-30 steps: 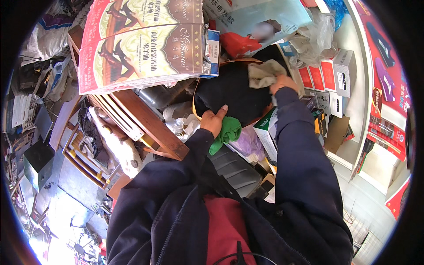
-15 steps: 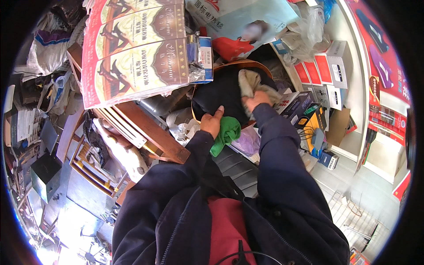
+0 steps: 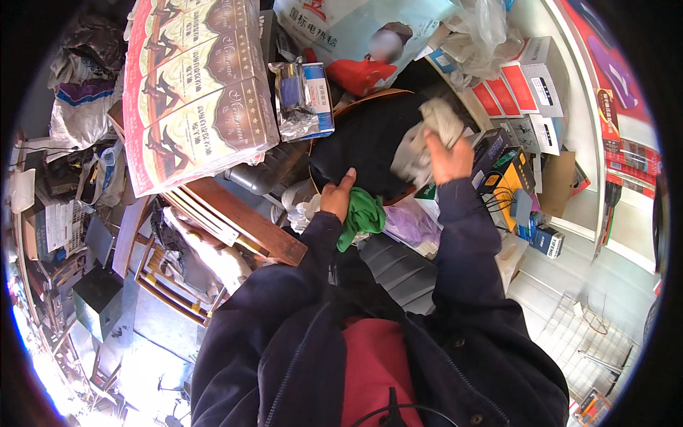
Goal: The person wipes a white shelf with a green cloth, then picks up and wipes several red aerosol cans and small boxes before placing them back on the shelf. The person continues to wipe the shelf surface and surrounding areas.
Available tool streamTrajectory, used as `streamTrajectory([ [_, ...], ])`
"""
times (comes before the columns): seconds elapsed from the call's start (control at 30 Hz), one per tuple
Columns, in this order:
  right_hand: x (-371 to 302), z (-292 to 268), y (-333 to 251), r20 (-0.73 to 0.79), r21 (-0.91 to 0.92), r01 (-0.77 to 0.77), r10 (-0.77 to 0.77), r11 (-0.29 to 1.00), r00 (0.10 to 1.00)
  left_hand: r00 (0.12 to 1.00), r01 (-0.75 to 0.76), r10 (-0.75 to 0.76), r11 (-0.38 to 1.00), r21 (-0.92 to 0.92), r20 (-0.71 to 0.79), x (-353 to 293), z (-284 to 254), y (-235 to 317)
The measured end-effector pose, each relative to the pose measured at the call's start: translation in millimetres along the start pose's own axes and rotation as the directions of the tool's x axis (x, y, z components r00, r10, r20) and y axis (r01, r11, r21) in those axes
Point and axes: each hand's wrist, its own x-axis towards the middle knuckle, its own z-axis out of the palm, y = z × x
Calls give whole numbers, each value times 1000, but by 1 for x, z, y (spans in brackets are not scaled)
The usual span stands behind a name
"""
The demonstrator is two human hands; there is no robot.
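Note:
A wide black piece [image 3: 366, 146], soft-looking, with a tan-brown rim along its far side, lies in front of me; its kind is unclear. My left hand [image 3: 336, 201] grips its near left edge, thumb on top and fingers hidden beneath. Right beside that hand hangs a crumpled green cloth [image 3: 363, 215]; whether the hand also holds it I cannot tell. My right hand [image 3: 452, 156] is closed on a beige cloth [image 3: 441, 122] over the right side of the black piece. The cloth's lower part is blurred by motion.
Shrink-wrapped boxes [image 3: 203, 107] are stacked at the left, above a brown wooden piece [image 3: 245, 217]. A silver packet [image 3: 293, 99] lies beside them. Small boxes [image 3: 498, 178] crowd the right side, near a white shelf edge [image 3: 569, 78]. A purple plastic bag [image 3: 413, 224] lies close by.
My right hand has moved right and slightly toward me with the beige cloth, which now spreads lower. My left hand keeps its grip on the black piece. The view has shifted a little.

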Motion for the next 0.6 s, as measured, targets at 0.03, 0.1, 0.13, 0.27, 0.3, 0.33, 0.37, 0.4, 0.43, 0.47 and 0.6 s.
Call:
streamTrajectory([
  [0.03, 17, 1, 1, -8, -180, -23, 22, 983, 1000, 1000, -5, 5, 1000, -18, 10, -4, 0, 4],
  [0.1, 41, 15, 4, 20, -363, 45, -40, 931, 999, 1000, -5, 6, 999, -48, 17, -10, 2, 9],
  [0.13, 50, 28, 7, 100, -539, -14, 81, 842, 992, 999, -39, 40, 998, -42, 5, -12, 3, 9],
  [0.27, 15, 78, 25, 410, -739, 46, 394, 672, 822, 998, -50, 49, 998, -23, -43, -12, 7, 9],
  [0.3, -2, 83, 30, 425, -694, 31, 375, 719, 824, 999, -8, 7, 999, -36, -31, -10, 6, 9],
  [0.33, -22, 83, 35, 436, -644, 20, 344, 765, 832, 999, 34, -35, 998, -48, -16, -9, 5, 8],
  [0.37, -40, 81, 39, 482, -602, -4, 367, 799, 795, 997, 81, -81, 994, -80, -1, -6, 3, 8],
  [0.4, -58, 75, 42, 519, -531, -11, 336, 848, 786, 999, 41, -44, 990, -136, -19, -4, 2, 7],
  [0.43, -77, 70, 43, 537, -500, -120, 416, 858, 734, 999, -3, -5, 982, -190, -38, -3, 1, 7],
  [0.47, -92, 62, 44, 549, -455, -226, 471, 862, 691, 998, 15, -27, 973, -228, -48, 0, 1, 6],
  [0.6, -137, 20, 38, 588, -76, -468, 419, 880, 692, 987, -28, 37, 998, 64, -158, 5, -2, -1],
])
